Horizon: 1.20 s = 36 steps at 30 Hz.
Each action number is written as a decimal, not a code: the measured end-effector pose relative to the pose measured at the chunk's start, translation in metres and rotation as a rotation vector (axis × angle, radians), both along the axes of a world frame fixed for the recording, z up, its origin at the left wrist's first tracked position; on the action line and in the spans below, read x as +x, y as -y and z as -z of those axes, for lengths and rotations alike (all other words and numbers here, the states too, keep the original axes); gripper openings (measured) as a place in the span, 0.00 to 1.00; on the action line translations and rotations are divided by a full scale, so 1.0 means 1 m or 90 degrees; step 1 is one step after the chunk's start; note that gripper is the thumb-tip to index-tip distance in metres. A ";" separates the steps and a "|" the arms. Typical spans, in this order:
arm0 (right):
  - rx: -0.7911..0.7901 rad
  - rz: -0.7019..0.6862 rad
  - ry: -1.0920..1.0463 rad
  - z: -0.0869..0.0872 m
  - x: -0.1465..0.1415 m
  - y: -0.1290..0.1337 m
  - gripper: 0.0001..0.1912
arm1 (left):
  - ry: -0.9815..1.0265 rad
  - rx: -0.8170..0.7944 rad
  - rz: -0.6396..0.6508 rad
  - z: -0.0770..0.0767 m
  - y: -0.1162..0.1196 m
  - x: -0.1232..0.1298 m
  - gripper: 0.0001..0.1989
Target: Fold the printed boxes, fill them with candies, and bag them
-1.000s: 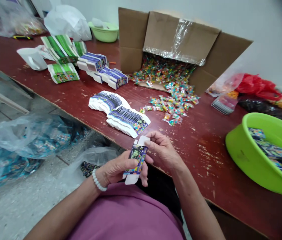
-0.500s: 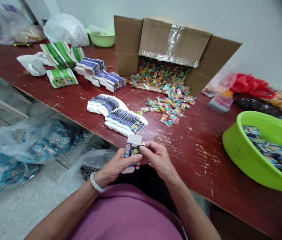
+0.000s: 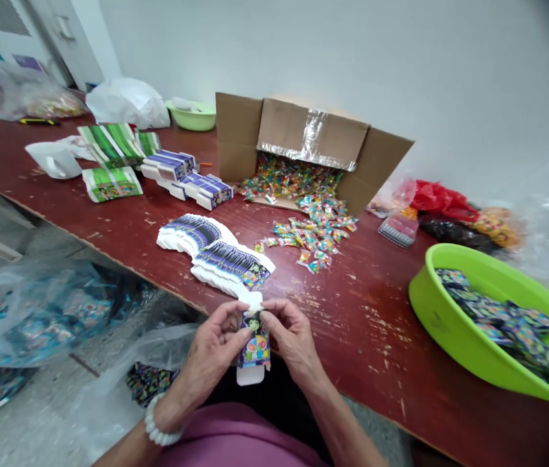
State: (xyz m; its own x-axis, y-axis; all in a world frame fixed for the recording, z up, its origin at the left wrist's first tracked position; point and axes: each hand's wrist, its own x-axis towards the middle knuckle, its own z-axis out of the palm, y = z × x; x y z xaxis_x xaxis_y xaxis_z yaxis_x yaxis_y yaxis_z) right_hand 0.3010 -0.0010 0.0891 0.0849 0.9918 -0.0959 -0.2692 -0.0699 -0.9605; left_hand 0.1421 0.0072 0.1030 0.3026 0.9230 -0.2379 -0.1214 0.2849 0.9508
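Between my two hands is a small purple printed carton [image 3: 256, 347], with white flaps standing out at its top and bottom. My left hand [image 3: 218, 337], with a beaded bracelet at its wrist, pinches the carton's upper left side. The fingers of my right hand [image 3: 288, 327] grip its upper right edge near the top flap. Just beyond the carton, fanned rows of flat purple cartons [image 3: 225, 263] lie on the red table [image 3: 347, 324]. Small wrapped candies [image 3: 320, 224] are strewn behind them, spilling from an open cardboard box [image 3: 313, 133].
Bundled green cartons [image 3: 113, 184], bundled purple cartons [image 3: 209, 190] and a white mug [image 3: 54, 159] stand at the left. A green tub [image 3: 454, 324] with dark printed packets is at the right. Plastic bags [image 3: 60, 311] lie on the floor at the left.
The carton has turned more upright, with its printed front facing me. My left hand has moved up to the carton's upper edge. The view has tilted up, so the table things appear lower.
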 end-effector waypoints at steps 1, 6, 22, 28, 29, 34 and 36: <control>-0.026 -0.019 -0.021 0.000 0.001 0.000 0.14 | 0.020 -0.014 0.010 -0.001 -0.001 -0.001 0.21; -0.099 -0.070 -0.021 0.000 0.008 -0.002 0.20 | 0.038 -0.010 0.062 -0.006 -0.002 -0.004 0.13; 0.186 -0.070 0.309 -0.009 0.014 0.000 0.11 | 0.120 -0.248 0.076 -0.007 0.011 0.005 0.29; -0.016 -0.121 0.075 -0.005 0.013 -0.003 0.14 | 0.056 -0.207 0.088 -0.004 0.003 0.010 0.37; -0.033 -0.124 0.043 -0.004 0.012 -0.004 0.15 | 0.043 -0.184 0.093 -0.003 0.002 0.010 0.39; -0.060 -0.149 -0.042 -0.006 0.012 -0.008 0.12 | 0.015 -0.113 0.122 0.002 -0.002 0.007 0.39; -0.036 -0.138 -0.028 -0.008 0.014 -0.008 0.10 | 0.005 -0.095 0.131 0.004 -0.003 0.006 0.38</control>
State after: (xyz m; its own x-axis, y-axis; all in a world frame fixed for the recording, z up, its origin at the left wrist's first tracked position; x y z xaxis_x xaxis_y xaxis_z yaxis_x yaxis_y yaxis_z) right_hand 0.3148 0.0072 0.0968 -0.1351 0.9792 -0.1511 -0.2839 -0.1844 -0.9410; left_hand 0.1483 0.0098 0.0987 0.4821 0.7968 -0.3643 -0.0532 0.4417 0.8956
